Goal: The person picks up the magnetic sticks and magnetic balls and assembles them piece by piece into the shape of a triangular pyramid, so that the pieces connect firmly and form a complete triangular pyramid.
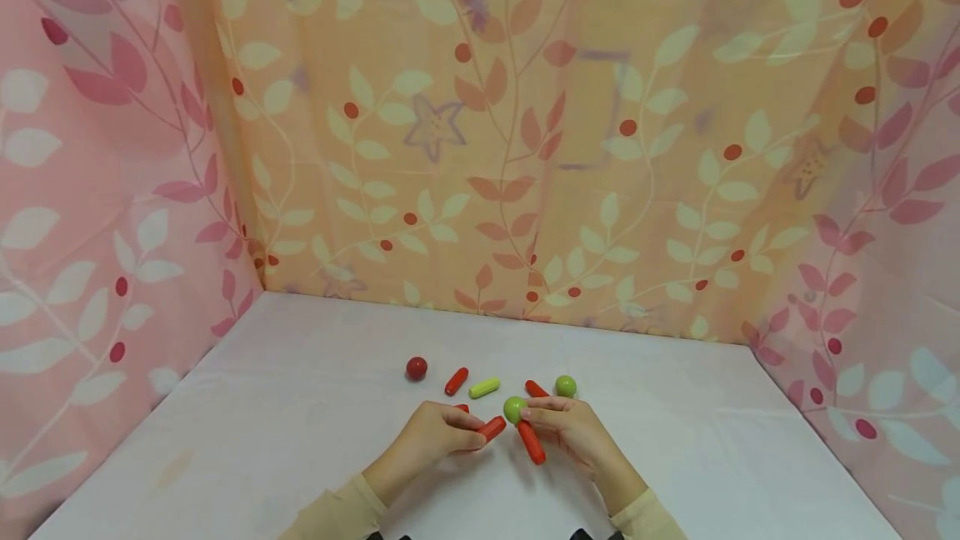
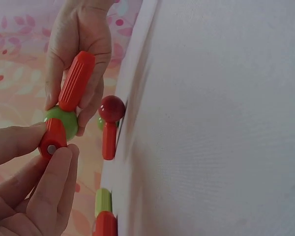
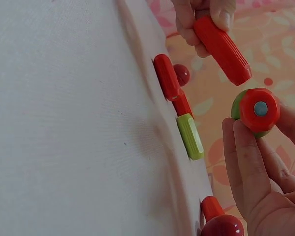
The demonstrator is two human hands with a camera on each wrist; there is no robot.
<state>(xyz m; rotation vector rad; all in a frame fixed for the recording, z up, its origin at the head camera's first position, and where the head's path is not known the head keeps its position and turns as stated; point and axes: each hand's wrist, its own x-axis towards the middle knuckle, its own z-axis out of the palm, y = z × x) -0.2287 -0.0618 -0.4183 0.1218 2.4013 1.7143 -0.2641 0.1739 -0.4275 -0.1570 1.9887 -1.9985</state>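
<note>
My left hand [image 1: 438,430] pinches a short red ridged rod [image 1: 492,428] between thumb and fingers. In the left wrist view a round silvery spot marks that rod's end. Just to the right, my right hand [image 1: 573,433] pinches a shiny green ball [image 1: 515,409]. Another red rod [image 1: 532,442] is joined to the ball and points down toward me. Seen from the right wrist, this joined rod [image 3: 260,109] faces the camera end-on with a bluish-grey dot. In the head view a narrow gap separates the left hand's rod from the ball.
Beyond the hands on the white-covered table [image 1: 300,373] lie a red ball [image 1: 417,368], a red rod [image 1: 457,382], a yellow-green rod [image 1: 483,388], another red rod [image 1: 537,389] and a green ball [image 1: 566,387]. Another red ball [image 3: 223,227] shows low in the right wrist view. Patterned cloth surrounds the table.
</note>
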